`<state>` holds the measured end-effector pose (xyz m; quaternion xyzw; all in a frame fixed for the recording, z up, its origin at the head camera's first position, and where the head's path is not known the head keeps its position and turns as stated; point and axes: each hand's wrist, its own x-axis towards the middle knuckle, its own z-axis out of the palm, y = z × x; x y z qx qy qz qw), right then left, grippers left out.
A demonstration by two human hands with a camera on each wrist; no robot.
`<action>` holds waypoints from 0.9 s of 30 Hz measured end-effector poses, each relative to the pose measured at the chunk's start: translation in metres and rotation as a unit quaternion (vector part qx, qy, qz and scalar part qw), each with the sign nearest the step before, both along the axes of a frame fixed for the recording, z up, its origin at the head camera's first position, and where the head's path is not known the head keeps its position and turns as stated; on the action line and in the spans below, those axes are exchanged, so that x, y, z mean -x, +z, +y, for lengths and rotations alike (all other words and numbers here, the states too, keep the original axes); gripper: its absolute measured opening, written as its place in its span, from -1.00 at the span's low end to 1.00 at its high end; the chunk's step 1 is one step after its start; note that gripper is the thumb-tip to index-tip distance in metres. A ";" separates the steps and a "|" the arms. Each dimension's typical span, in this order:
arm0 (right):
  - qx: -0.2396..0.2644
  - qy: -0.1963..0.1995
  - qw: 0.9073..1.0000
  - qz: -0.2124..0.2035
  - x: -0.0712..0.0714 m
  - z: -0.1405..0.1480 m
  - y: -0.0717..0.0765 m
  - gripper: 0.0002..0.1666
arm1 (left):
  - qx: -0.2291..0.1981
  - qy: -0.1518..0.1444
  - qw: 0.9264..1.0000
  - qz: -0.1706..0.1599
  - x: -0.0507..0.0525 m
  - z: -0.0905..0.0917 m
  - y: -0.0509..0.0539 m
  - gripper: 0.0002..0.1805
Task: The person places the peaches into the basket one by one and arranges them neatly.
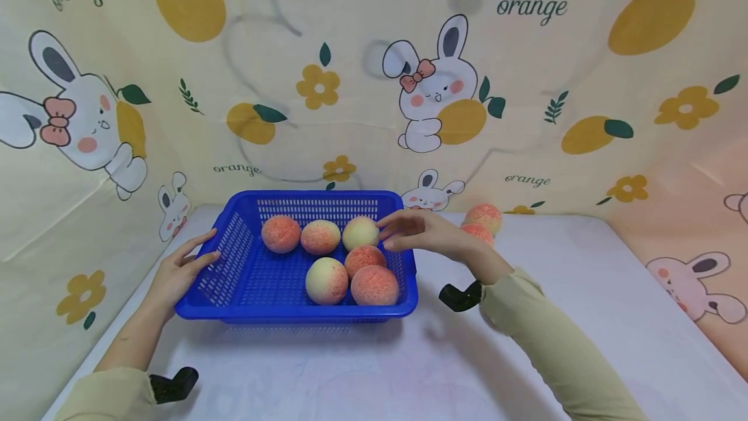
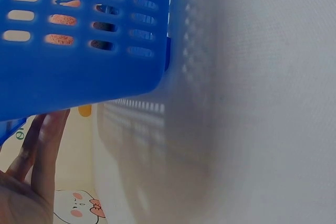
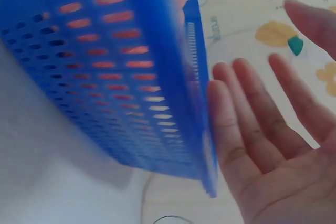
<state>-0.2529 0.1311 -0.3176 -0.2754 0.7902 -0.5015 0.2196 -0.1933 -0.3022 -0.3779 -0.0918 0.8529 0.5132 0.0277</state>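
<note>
A blue plastic basket (image 1: 251,312) with slotted walls holds several red-and-yellow peaches, among them a pale peach (image 1: 360,232) near its right rim. My left hand (image 1: 173,276) grips the basket's left rim, its thumb over the edge; the left wrist view shows fingers (image 2: 48,150) of that hand reaching up to the rim from outside. Over the right rim, my right hand (image 1: 423,232) is held with fingers spread and nothing in them, its fingertips close to the pale peach. In the right wrist view, the palm and loosely extended fingers (image 3: 257,124) are beside the basket wall.
Two more peaches (image 1: 484,218) lie on the white table (image 1: 526,317) at the back right, partly hidden by the right forearm. A printed cloth (image 1: 350,18) with rabbits and oranges hangs behind and at both sides. Each wrist carries a black mount (image 1: 174,385).
</note>
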 end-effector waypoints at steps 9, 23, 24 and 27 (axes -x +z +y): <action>0.091 -0.093 0.992 0.008 0.004 0.016 -0.017 -0.49 | 0.000 0.001 1.000 -0.001 -0.001 0.001 0.000 -0.27; 0.088 -0.261 0.961 -0.007 0.011 0.045 -0.026 -0.41 | -0.018 -0.006 1.000 0.004 0.000 -0.001 0.001 -0.27; 0.088 -0.276 0.957 -0.009 0.012 0.048 -0.027 -0.40 | -0.019 -0.006 1.000 0.004 0.000 -0.001 0.001 -0.27; 0.090 -0.317 0.944 -0.001 0.012 0.055 -0.026 -0.38 | -0.021 -0.008 1.000 0.006 0.000 -0.001 0.001 -0.27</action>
